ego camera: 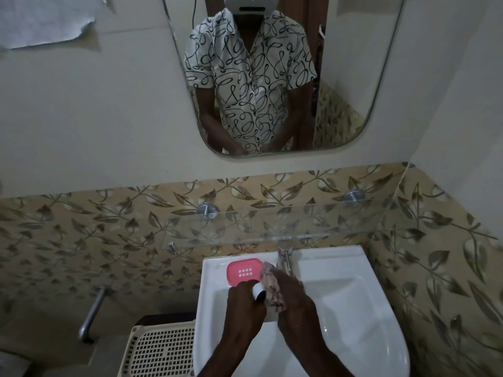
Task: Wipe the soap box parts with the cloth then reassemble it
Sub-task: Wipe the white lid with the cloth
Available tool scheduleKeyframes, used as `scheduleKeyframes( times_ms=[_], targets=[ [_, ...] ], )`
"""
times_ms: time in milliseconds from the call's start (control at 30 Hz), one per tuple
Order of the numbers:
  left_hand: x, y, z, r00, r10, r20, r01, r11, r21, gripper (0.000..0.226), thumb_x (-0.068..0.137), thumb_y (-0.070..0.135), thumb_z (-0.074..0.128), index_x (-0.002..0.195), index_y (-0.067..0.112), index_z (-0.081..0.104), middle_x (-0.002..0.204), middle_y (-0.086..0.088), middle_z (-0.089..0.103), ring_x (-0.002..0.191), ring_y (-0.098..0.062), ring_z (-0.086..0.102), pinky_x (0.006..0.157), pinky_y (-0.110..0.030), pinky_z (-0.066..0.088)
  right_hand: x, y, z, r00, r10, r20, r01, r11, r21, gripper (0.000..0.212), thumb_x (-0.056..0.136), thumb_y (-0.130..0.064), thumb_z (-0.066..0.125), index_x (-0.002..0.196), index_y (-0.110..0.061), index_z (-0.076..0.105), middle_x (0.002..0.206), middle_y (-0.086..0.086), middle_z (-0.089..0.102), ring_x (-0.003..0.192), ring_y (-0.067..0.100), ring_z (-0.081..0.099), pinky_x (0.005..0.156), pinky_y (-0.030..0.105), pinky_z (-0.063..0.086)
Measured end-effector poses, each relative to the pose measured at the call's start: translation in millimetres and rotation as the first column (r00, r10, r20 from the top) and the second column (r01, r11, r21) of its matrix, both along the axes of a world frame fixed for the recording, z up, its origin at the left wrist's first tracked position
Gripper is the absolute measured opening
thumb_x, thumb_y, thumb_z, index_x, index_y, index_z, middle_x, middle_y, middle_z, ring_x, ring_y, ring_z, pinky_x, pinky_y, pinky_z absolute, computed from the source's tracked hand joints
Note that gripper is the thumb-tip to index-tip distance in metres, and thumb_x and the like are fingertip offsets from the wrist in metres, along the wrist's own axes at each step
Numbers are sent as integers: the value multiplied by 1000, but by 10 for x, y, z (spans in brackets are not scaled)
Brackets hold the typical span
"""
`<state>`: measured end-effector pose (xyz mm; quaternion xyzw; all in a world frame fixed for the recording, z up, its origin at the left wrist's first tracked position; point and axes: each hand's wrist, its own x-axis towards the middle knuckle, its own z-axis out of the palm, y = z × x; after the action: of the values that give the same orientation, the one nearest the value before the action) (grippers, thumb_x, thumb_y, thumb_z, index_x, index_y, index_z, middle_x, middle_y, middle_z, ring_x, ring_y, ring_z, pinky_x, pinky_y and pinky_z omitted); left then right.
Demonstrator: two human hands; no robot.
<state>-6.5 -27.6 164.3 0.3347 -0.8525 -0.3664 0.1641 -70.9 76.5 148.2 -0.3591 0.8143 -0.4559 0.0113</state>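
- The left hand point(245, 303) is over the sink point(340, 308), fingers curled round a small white part point(258, 290), probably a piece of the soap box.
- The right hand point(295, 300) clutches the patterned cloth point(270, 281), bunched against that part.
- The pink slotted tray point(243, 272) lies on the sink's back ledge, just left of the tap point(284, 257).
- Wiping looks under way; next, the tray likely needs its wipe, then fitting together.

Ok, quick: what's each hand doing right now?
Left hand: closed, gripping a white box part.
Right hand: closed, holding the cloth against that part.
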Motion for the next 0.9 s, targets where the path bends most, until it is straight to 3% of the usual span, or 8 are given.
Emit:
scheduleKeyframes(
  times_ms=[100,200,367,433,600,700,767,900],
  targets=[
    [31,-5,-12,1000,-1,20,1,1000,30,13,81,3,64,79,12,73,78,-5,76,75,-22,72,62,-33,57,0,-43,-7,993,98,-63,-102,994,-49,72,65,26,54,129,-6,59,133,7,61,128,19,53,109,35,40],
    [51,-14,-2,996,76,-40,-79,995,-60,14,84,13,68,95,13,77,94,-4,78,85,-23,71,70,-23,49,-121,43,-33,994,-7,112,7,1000,1,62,74,21,54,128,-9,59,125,7,65,119,24,61,101,35,49],
    [42,-23,-24,998,45,-42,-43,998,39,32,81,-1,62,59,22,61,56,14,61,61,-18,68,46,-6,39,94,-84,86,990,69,-123,-74,997,-37,64,68,20,52,127,-3,61,129,9,63,125,22,55,105,40,45],
    [53,-28,-22,993,76,-90,-77,997,-11,25,80,1,63,68,21,71,62,17,63,64,-8,66,52,-4,39,-22,-75,78,1000,2,-11,-3,997,-79,59,73,21,55,125,-5,63,125,6,66,118,20,60,102,33,48],
    [81,165,-22,947,216,-236,-188,973,136,27,87,11,68,89,38,71,81,26,67,79,6,64,73,-11,46,-229,-77,82,879,-289,379,292,955,49,33,82,14,53,106,-1,70,88,17,73,74,26,68,46,7,48],
    [96,95,75,988,92,-125,-47,944,328,12,83,26,72,91,34,73,88,16,74,82,1,68,77,-24,57,-344,-45,155,931,-268,249,266,963,41,36,78,16,55,107,1,70,91,18,75,81,32,70,65,35,61],
    [26,-29,186,996,-74,52,50,927,373,18,76,36,74,91,26,75,88,7,76,74,-3,68,66,-19,55,-381,-20,226,982,-172,78,167,984,60,42,74,17,60,112,1,69,102,16,74,95,31,70,82,36,59],
    [-228,-79,305,977,-162,139,152,985,79,20,85,16,65,102,8,74,102,-8,75,88,-18,68,66,-12,43,-272,-83,361,985,-7,-174,15,999,44,46,64,10,60,107,-2,72,99,13,76,88,25,73,74,30,59]
  ],
)
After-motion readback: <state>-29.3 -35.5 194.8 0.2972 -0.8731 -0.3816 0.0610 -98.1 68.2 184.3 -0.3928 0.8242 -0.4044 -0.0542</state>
